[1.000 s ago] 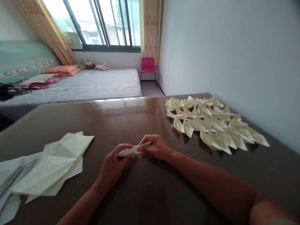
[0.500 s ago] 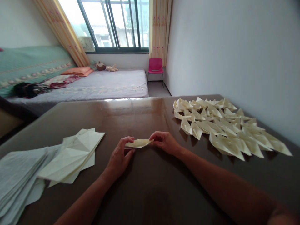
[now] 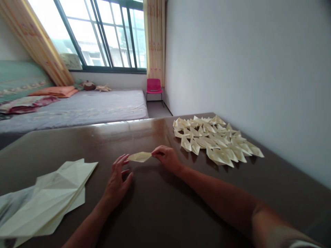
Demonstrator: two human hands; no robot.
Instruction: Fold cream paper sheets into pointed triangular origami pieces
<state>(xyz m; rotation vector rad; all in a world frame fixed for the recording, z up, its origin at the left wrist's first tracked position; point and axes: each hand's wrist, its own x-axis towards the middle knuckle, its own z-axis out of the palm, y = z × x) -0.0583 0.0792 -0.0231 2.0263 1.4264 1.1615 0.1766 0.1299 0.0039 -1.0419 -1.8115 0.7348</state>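
Note:
A cream folded paper boat (image 3: 140, 157), long and pointed at both ends, is held above the brown table (image 3: 155, 206). My right hand (image 3: 167, 159) pinches its right tip between thumb and fingers. At the other end is my left hand (image 3: 119, 181), its fingers spread and thumb apart; the fingertips are at the boat's left tip, and whether they touch it I cannot tell. To the right lie many similar folded paper boats (image 3: 219, 148) in close rows. Creased cream paper sheets (image 3: 55, 194) are stacked on the left.
More greyish paper (image 3: 15, 203) sits under the creased sheets at the left edge. A white wall (image 3: 232, 69) runs along the table's right side. Past the far edge stand a bed (image 3: 113, 106) and a pink chair (image 3: 154, 86), below a window (image 3: 103, 38).
The paper was narrow and gripped by both hands; now it shows a wider boat shape. My left hand has opened and drawn back from it, while my right keeps its pinch. The camera view has shifted.

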